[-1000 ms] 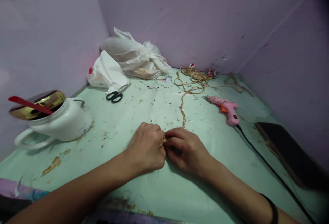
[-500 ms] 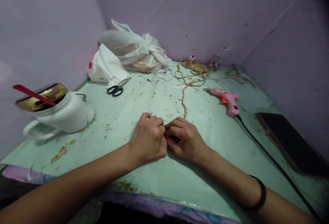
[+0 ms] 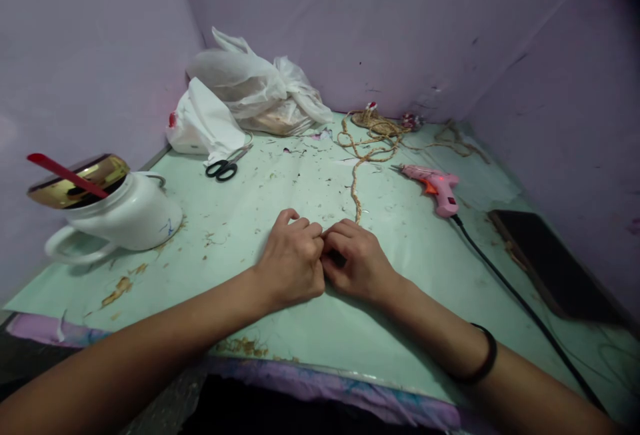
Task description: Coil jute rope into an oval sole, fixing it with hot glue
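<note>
Shifting slightly since a second ago, the curled left hand [image 3: 295, 262] and narrowly pinching right hand [image 3: 359, 258] meet, now covering the stretch of braided rope [image 3: 355, 196] they grip.

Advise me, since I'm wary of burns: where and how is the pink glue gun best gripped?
Grip the handle, probably with the right hand, coming from the near side. The glue gun lies on its side with that handle towards the person and its nozzle pointing left; a red light shows on its body, so the nozzle may be hot.
</note>
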`<state>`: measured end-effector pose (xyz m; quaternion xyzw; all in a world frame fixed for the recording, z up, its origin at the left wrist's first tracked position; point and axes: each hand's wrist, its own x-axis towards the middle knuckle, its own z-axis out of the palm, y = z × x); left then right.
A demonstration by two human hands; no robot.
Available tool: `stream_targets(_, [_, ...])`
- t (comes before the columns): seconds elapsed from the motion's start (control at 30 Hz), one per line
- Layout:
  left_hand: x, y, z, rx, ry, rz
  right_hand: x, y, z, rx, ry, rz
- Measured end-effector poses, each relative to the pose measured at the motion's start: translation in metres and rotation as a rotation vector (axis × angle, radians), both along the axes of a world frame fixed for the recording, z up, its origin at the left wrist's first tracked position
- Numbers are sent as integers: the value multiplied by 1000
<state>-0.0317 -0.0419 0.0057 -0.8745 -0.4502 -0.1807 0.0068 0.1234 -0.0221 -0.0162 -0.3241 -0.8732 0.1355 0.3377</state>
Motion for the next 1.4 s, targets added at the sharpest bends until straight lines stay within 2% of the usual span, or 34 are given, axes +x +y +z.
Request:
stream_targets(0.17, [-3,2,6,-101,16,51,17,4,8,-269,41,48])
stream_targets(0.23, [-5,3,7,-143,-7,71,26,6,16,-247,109,32])
stream_targets(0.3, [-5,3,6,-142,-30,69,34,9,24,-170,222,-86])
stream_targets(0.4, [-3,0,7,-10,-22,15,45,17,32,-196,441,-347])
stream_targets(0.47, [-2,-2,10,130,10,-29,51,24,35,-261,555,-461])
stream_targets(0.53, [-4,-2,15,252,4,-64,54,28,35,-309,624,-523])
stream_targets(0.63, [-11,4,21,373,-134,-92,54,30,38,-429,752,-552])
stream_targets(0.7, [-16,9,21,422,-234,-85,50,27,41,-613,885,-543])
stream_targets(0.77, [-19,14,20,431,-279,-61,44,22,44,-902,997,-474])
stream_targets(0.83, [-20,16,17,428,-302,-51,37,15,46,-1198,1059,-348])
stream_targets(0.9, [-18,18,15,430,-306,-65,29,10,45,-1391,1066,-200])
stream_targets(1.0, [-13,19,15,425,-267,-125,19,6,41,-1457,1047,-68])
stream_targets(1.07, [-10,17,14,418,-269,-140,17,7,38,-1424,1113,-85])
stream_targets(1.13, [-6,14,13,406,-402,-103,17,10,36,-1378,1252,-142])
stream_targets(1.2, [-1,9,10,265,-664,-22,17,13,35,-1335,1384,-166])
stream_targets(1.23, [2,8,8,107,-813,32,17,13,35,-1313,1433,-162])
stream_targets(1.33, [12,8,5,-622,-1177,197,10,11,32,-1267,1484,-98])
stream_targets(1.4, [16,12,6,-933,-1417,194,1,6,27,-1279,1464,-59])
